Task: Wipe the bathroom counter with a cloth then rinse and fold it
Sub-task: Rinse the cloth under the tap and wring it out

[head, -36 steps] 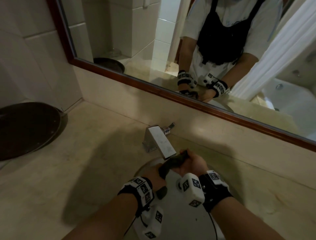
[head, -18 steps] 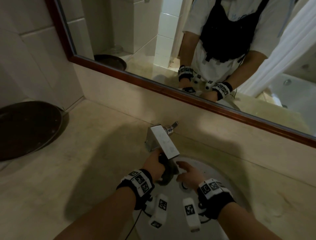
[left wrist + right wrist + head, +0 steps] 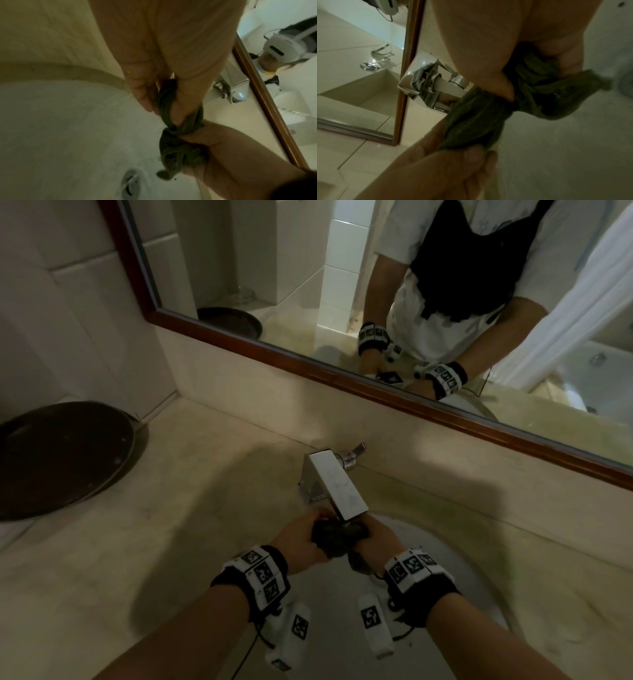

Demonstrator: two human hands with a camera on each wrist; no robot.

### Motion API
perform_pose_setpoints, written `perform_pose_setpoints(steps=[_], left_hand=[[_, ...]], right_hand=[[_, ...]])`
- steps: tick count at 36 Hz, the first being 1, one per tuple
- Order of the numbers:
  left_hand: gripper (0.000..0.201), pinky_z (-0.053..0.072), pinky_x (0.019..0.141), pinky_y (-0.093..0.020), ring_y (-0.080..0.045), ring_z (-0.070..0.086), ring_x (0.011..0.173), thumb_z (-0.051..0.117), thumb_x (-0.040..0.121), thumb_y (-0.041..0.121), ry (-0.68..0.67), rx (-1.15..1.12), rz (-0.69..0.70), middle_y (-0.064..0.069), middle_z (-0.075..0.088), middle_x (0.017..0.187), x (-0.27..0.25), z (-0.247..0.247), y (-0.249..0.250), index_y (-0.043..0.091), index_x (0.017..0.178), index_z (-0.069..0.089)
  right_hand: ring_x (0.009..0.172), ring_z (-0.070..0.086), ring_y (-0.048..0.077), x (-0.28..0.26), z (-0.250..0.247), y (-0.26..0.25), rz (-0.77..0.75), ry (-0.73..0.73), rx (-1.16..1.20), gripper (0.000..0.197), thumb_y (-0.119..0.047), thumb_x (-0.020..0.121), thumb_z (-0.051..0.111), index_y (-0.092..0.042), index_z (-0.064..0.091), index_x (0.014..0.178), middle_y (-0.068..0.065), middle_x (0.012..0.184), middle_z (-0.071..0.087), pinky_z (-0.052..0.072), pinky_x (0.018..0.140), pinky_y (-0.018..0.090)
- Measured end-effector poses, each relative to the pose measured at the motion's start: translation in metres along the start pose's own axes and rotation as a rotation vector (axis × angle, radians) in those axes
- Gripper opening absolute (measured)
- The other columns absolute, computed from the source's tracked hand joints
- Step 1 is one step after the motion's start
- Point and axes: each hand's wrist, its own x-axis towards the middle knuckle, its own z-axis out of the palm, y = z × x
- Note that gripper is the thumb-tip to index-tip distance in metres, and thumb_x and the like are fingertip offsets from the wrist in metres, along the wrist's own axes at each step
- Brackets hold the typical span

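A dark green cloth point(image 3: 337, 537) is bunched and twisted into a rope over the white sink basin point(image 3: 445, 563), just below the spout of the chrome tap point(image 3: 337, 486). My left hand point(image 3: 301, 539) grips its left end and my right hand point(image 3: 375, 542) grips its right end. The left wrist view shows the cloth point(image 3: 173, 142) wound tight between both fists above the drain point(image 3: 130, 182). A loose tail of the cloth point(image 3: 547, 97) sticks out past my right thumb in the right wrist view.
The beige stone counter point(image 3: 137, 542) runs left to a dark round tray point(image 3: 58, 457) by the tiled wall. A wood-framed mirror point(image 3: 342, 378) stands behind the tap and reflects a person's torso and hands.
My right hand, which had let go of the cloth half a second ago, has taken hold of it again. Both hands now hold it twisted under the spout.
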Motion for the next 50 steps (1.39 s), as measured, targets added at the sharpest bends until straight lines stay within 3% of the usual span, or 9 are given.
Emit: perform_pose_setpoints(steps=[6, 12, 17, 21, 28, 34, 41, 46, 50], left_hand=[[0.1, 0.045, 0.091, -0.024, -0.015, 0.055, 0.112, 0.08, 0.073, 0.036, -0.123, -0.112, -0.135, -0.002, 0.051, 0.135, -0.002, 0.01, 0.005, 0.023, 0.149, 0.017], [0.032, 0.051, 0.067, -0.013, 0.007, 0.059, 0.072, 0.078, 0.077, 0.017, -0.114, -0.164, -0.001, 0.013, 0.062, 0.088, -0.003, 0.026, 0.014, 0.027, 0.101, 0.059], [0.033, 0.053, 0.087, -0.052, -0.03, 0.065, 0.094, 0.078, 0.071, 0.002, -0.071, -0.361, -0.061, -0.012, 0.069, 0.099, -0.001, 0.023, 0.019, 0.021, 0.096, 0.069], [0.052, 0.052, 0.092, -0.042, -0.019, 0.064, 0.099, 0.084, 0.053, 0.039, -0.2, 0.033, -0.078, 0.002, 0.07, 0.105, 0.01, 0.017, 0.012, 0.03, 0.102, 0.069], [0.054, 0.042, 0.098, -0.033, -0.026, 0.052, 0.116, 0.065, 0.084, 0.016, -0.179, 0.449, 0.088, -0.007, 0.054, 0.129, 0.01, 0.005, 0.025, 0.016, 0.135, 0.045], [0.029, 0.048, 0.092, -0.042, -0.028, 0.058, 0.101, 0.062, 0.085, 0.012, -0.251, 0.669, 0.215, -0.012, 0.063, 0.112, 0.01, 0.005, 0.034, 0.011, 0.113, 0.058], [0.023, 0.045, 0.087, -0.035, -0.032, 0.058, 0.1, 0.057, 0.091, 0.02, -0.242, 0.865, 0.239, -0.017, 0.062, 0.107, 0.012, 0.011, 0.035, 0.005, 0.109, 0.058], [0.046, 0.046, 0.091, -0.033, -0.03, 0.057, 0.105, 0.06, 0.089, 0.023, -0.343, 0.883, 0.035, -0.015, 0.058, 0.116, 0.013, 0.019, 0.034, 0.002, 0.128, 0.047], [0.071, 0.045, 0.089, -0.033, -0.031, 0.053, 0.113, 0.057, 0.092, 0.021, -0.378, 0.831, -0.096, -0.018, 0.051, 0.128, 0.012, 0.026, 0.034, -0.006, 0.144, 0.016]], right_hand=[[0.115, 0.056, 0.03, -0.006, 0.001, -0.005, 0.004, 0.003, 0.354, 0.039, 0.002, 0.09, 0.045, -0.01, 0.057, 0.126, 0.015, 0.128, 0.059, 0.044, 0.102, 0.042], [0.117, 0.051, 0.046, -0.01, 0.01, 0.003, 0.02, -0.022, 0.883, 0.046, 0.017, 0.088, 0.034, 0.0, 0.052, 0.127, 0.031, 0.122, 0.056, 0.046, 0.095, 0.05], [0.116, 0.053, 0.035, -0.005, 0.012, 0.008, -0.026, -0.043, 0.726, 0.06, 0.011, 0.084, 0.036, -0.015, 0.044, 0.138, 0.017, 0.128, 0.055, 0.043, 0.102, 0.052], [0.125, 0.047, 0.031, -0.003, 0.0, 0.019, 0.014, -0.214, 0.544, 0.07, 0.002, 0.082, 0.048, -0.03, 0.035, 0.143, 0.006, 0.139, 0.046, 0.042, 0.104, 0.049], [0.115, 0.053, 0.045, -0.013, -0.025, 0.024, 0.188, -0.533, 1.005, 0.019, -0.022, 0.097, 0.047, -0.024, 0.048, 0.115, 0.009, 0.111, 0.053, 0.043, 0.087, 0.062], [0.068, 0.07, 0.025, -0.021, -0.016, 0.002, 0.102, -0.562, 0.742, 0.013, -0.02, 0.093, 0.055, -0.008, 0.059, 0.098, 0.013, 0.095, 0.066, 0.06, 0.066, 0.038], [0.061, 0.049, 0.018, -0.004, -0.012, -0.019, 0.084, -0.397, -0.099, 0.014, -0.018, 0.086, 0.066, -0.009, 0.061, 0.076, 0.004, 0.067, 0.056, 0.043, 0.065, 0.029], [0.085, 0.052, 0.015, 0.001, 0.002, -0.007, -0.018, -0.23, -0.292, 0.042, -0.031, 0.081, 0.07, -0.012, 0.059, 0.116, 0.008, 0.112, 0.062, 0.044, 0.071, 0.022], [0.086, 0.048, 0.017, -0.006, 0.004, 0.0, -0.093, -0.228, -0.343, 0.046, -0.027, 0.076, 0.074, -0.008, 0.06, 0.116, 0.012, 0.112, 0.063, 0.042, 0.077, 0.028]])
